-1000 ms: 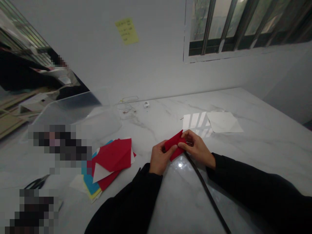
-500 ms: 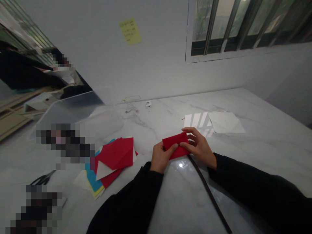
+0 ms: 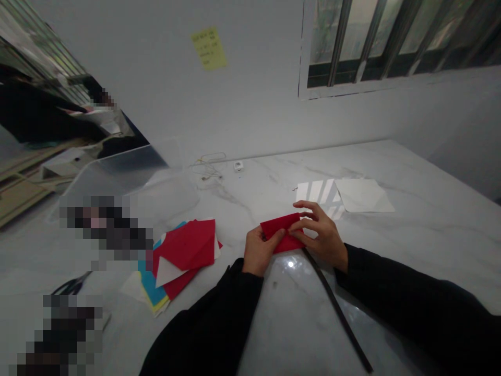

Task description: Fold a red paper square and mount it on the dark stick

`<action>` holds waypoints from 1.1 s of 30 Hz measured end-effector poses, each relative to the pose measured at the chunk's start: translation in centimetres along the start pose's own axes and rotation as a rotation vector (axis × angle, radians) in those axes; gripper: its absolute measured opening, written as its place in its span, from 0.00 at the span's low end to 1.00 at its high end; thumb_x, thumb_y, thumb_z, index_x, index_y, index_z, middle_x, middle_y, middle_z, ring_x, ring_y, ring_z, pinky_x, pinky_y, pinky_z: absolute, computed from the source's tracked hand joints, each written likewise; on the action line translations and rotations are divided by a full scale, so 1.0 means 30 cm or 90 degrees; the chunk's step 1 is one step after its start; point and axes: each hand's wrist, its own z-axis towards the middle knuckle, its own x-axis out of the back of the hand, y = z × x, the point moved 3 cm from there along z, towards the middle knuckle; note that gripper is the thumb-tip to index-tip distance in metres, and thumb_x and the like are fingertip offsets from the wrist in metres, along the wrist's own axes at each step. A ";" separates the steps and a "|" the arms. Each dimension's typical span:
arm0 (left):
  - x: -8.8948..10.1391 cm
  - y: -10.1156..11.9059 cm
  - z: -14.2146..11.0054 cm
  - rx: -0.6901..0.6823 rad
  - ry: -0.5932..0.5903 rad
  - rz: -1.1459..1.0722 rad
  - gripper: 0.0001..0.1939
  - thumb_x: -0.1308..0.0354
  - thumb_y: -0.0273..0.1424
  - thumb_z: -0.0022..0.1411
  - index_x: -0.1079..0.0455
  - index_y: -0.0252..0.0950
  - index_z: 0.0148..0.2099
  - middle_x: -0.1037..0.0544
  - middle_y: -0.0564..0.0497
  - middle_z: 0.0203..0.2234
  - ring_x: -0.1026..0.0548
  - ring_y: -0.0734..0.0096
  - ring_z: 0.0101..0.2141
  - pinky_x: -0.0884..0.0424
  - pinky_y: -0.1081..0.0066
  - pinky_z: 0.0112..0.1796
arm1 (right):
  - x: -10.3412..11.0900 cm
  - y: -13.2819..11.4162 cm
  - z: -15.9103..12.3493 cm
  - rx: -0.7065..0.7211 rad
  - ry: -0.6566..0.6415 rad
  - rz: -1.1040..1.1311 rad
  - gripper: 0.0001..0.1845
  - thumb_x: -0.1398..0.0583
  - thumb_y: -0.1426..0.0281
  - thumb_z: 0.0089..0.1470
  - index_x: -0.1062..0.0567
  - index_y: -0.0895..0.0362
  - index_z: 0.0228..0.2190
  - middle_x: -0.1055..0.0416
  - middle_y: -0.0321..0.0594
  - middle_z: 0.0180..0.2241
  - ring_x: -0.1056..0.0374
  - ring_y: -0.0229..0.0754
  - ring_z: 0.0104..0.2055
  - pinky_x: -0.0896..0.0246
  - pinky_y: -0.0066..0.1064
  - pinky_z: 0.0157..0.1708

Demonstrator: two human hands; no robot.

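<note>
A red folded paper point(image 3: 282, 241) is held just above the white table, in front of me. My left hand point(image 3: 259, 249) is closed on its left part, thumb pressed flat across the front. At the right part, my right hand point(image 3: 323, 232) pinches the paper with thumb and index finger, while its other fingers are raised behind the edge. Below the paper, a dark narrow strip point(image 3: 338, 310) runs toward the lower right. To the left lies a loose pile of red paper point(image 3: 191, 243), with blue paper point(image 3: 151, 284), yellow and white sheets showing beneath.
Scissors point(image 3: 70, 286) lie at the left, partly blurred out. A clear plastic bin point(image 3: 117, 175) stands behind the pile. White paper point(image 3: 364, 196), a small white plug point(image 3: 238, 166) and a thin cable point(image 3: 207, 175) lie farther back. Another person's dark sleeve point(image 3: 35, 107) shows at upper left.
My right index finger has lifted and bent toward the thumb at the paper's front, and the other right fingers have opened a little. My left hand keeps its hold.
</note>
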 end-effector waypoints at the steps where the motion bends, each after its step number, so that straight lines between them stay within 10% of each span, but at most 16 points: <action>1: 0.004 -0.001 0.002 -0.006 0.023 0.005 0.20 0.29 0.37 0.46 0.22 0.29 0.40 0.18 0.43 0.33 0.21 0.62 0.32 0.25 0.64 0.38 | 0.005 -0.006 0.000 0.007 0.007 -0.023 0.05 0.38 0.72 0.56 0.21 0.51 0.33 0.37 0.42 0.54 0.38 0.49 0.56 0.34 0.46 0.50; 4: 0.019 -0.003 0.006 -0.030 0.106 -0.014 0.20 0.29 0.38 0.46 0.23 0.29 0.39 0.18 0.43 0.33 0.21 0.63 0.32 0.25 0.65 0.37 | 0.000 -0.059 0.000 0.050 -0.064 -0.060 0.05 0.38 0.68 0.57 0.21 0.51 0.35 0.29 0.43 0.42 0.34 0.46 0.47 0.34 0.41 0.45; 8: 0.031 -0.007 0.014 -0.057 0.149 -0.069 0.21 0.30 0.38 0.47 0.24 0.29 0.39 0.18 0.43 0.34 0.21 0.64 0.32 0.26 0.66 0.37 | -0.071 -0.186 -0.043 0.073 -0.422 -0.012 0.11 0.43 0.66 0.63 0.21 0.54 0.40 0.26 0.40 0.35 0.31 0.40 0.38 0.35 0.32 0.41; 11: 0.036 -0.009 0.023 -0.073 0.128 -0.110 0.21 0.30 0.38 0.47 0.24 0.29 0.40 0.18 0.43 0.35 0.21 0.63 0.34 0.26 0.65 0.39 | -0.116 -0.268 -0.090 0.034 -0.526 -0.029 0.14 0.43 0.64 0.63 0.22 0.56 0.43 0.25 0.42 0.38 0.29 0.41 0.40 0.36 0.31 0.42; 23: 0.048 -0.023 0.038 -0.076 0.092 -0.159 0.22 0.29 0.37 0.46 0.25 0.29 0.42 0.19 0.41 0.38 0.21 0.61 0.38 0.27 0.61 0.44 | -0.334 -0.378 -0.189 0.043 -0.559 -0.137 0.10 0.39 0.65 0.59 0.23 0.60 0.34 0.25 0.42 0.33 0.29 0.45 0.37 0.35 0.33 0.38; 33: 0.052 -0.007 0.050 -0.073 0.088 -0.203 0.25 0.29 0.40 0.45 0.26 0.29 0.41 0.19 0.41 0.38 0.21 0.60 0.40 0.28 0.60 0.47 | -0.294 -0.319 -0.170 -0.018 -0.573 -0.138 0.10 0.39 0.65 0.59 0.21 0.58 0.33 0.24 0.40 0.33 0.28 0.42 0.35 0.37 0.29 0.37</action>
